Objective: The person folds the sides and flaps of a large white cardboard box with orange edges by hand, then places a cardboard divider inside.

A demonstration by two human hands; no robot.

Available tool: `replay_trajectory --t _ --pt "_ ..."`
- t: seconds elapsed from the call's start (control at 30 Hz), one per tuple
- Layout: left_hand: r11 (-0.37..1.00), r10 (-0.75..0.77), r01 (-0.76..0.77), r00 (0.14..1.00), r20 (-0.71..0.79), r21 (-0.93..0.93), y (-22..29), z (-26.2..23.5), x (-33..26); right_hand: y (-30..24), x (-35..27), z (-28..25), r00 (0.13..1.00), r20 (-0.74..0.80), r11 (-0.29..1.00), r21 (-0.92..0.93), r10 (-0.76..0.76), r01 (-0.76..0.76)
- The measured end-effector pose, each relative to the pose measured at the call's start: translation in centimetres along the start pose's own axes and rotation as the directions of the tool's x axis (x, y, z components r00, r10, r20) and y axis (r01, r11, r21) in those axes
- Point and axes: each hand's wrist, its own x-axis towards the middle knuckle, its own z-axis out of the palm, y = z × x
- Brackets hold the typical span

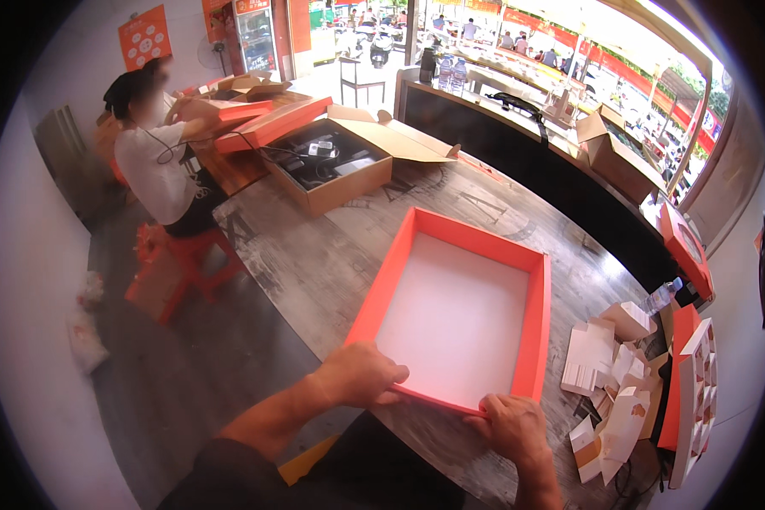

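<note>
A shallow rectangular box (pixel 455 314) with orange-red walls and a pale inner floor sits on the grey wood-patterned table (pixel 331 255) in front of me. Nothing lies inside it. My left hand (pixel 359 374) grips its near-left corner, fingers curled over the rim. At the near wall's right end, my right hand (pixel 512 425) pinches the edge between thumb and fingers.
Beyond it stands an open brown carton (pixel 336 195) with black items and a white adapter. Folded cardboard pieces (pixel 616 374) and a plastic bottle (pixel 661 296) crowd the table's right. A person (pixel 157 161) sits on a red stool (pixel 197 259) at the far left.
</note>
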Motion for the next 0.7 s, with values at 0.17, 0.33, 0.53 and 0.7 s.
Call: replay_trajectory --t 0.17,0.33,0.53,0.7 --pt "0.998 -0.026 0.030 0.997 0.071 -0.053 -0.3 -0.3 0.5 -0.5 -0.8 -0.1 0.998 -0.009 0.998 0.004 0.069 -0.069" --pt "0.995 0.003 0.013 0.986 0.166 -0.099 -0.9 -0.9 1.0 -0.9 -0.8 0.1 0.994 -0.050 0.995 0.019 0.096 -0.095" --pt "0.989 0.076 -0.064 0.993 0.088 -0.131 -1.2 -0.9 0.6 -0.6 -0.7 0.5 0.979 -0.166 0.975 0.209 0.115 -0.078" --pt "0.990 0.098 -0.087 0.990 0.097 -0.110 -1.4 -0.8 0.7 -0.2 -1.0 1.3 0.964 -0.237 0.979 0.190 0.117 -0.072"
